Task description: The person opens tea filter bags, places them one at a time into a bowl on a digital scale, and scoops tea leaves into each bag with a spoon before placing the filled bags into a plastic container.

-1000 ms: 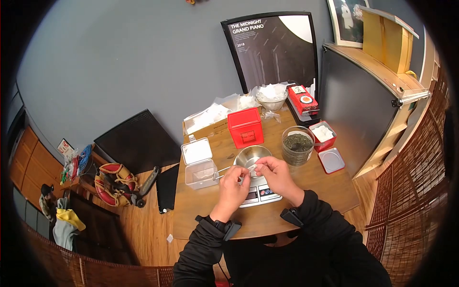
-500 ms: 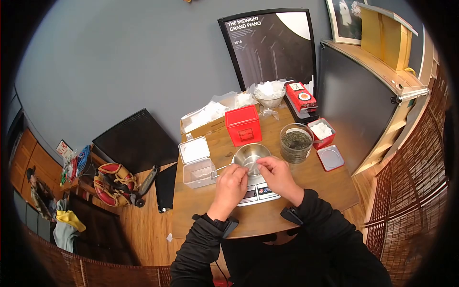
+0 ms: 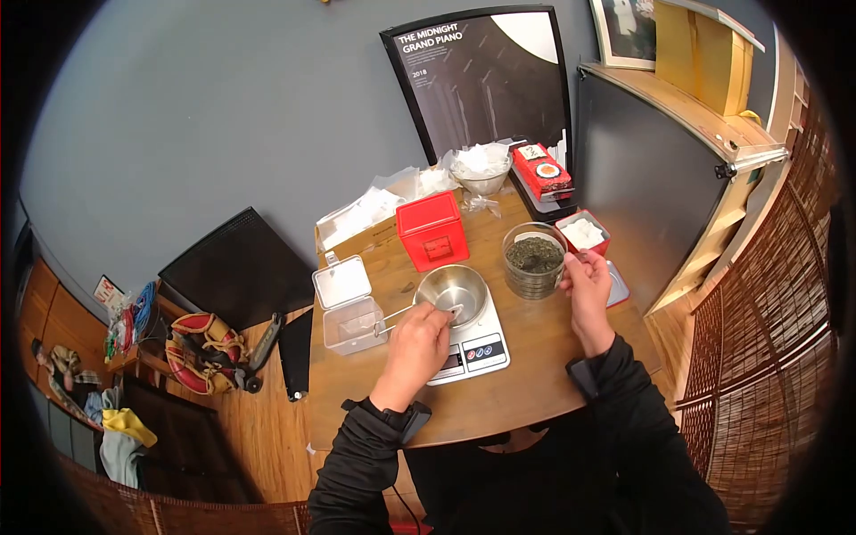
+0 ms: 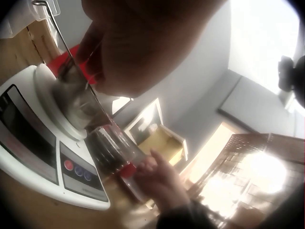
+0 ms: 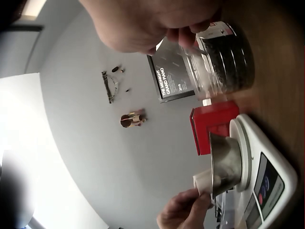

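My left hand [image 3: 419,343] pinches a small white paper bag [image 5: 204,182] at the lip of a steel pan [image 3: 443,287]. That pan stands on a white kitchen scale [image 3: 481,352], its wire handle running left under the hand. My right hand [image 3: 588,290] is at the right rim of a clear jar [image 3: 532,281] of dark dried leaves. Its thumb and fingers are curled round the thin handle of a spoon [image 3: 572,256] leaning out of the jar; the spoon's bowl is hidden. In the right wrist view the fingers overlap the jar's mouth.
A red tin [image 3: 432,232] stands behind the pan. To its left is a clear box [image 3: 350,325] with its lid raised. A small red tin [image 3: 602,241] of white bags and its lid [image 3: 617,287] sit beside the jar. Behind are a glass bowl [image 3: 481,183] and a red pack [image 3: 542,174].
My right hand has left the left hand over the pan and moved right to the jar. The left hand has kept the white bag at the pan. The head view has shifted a little.
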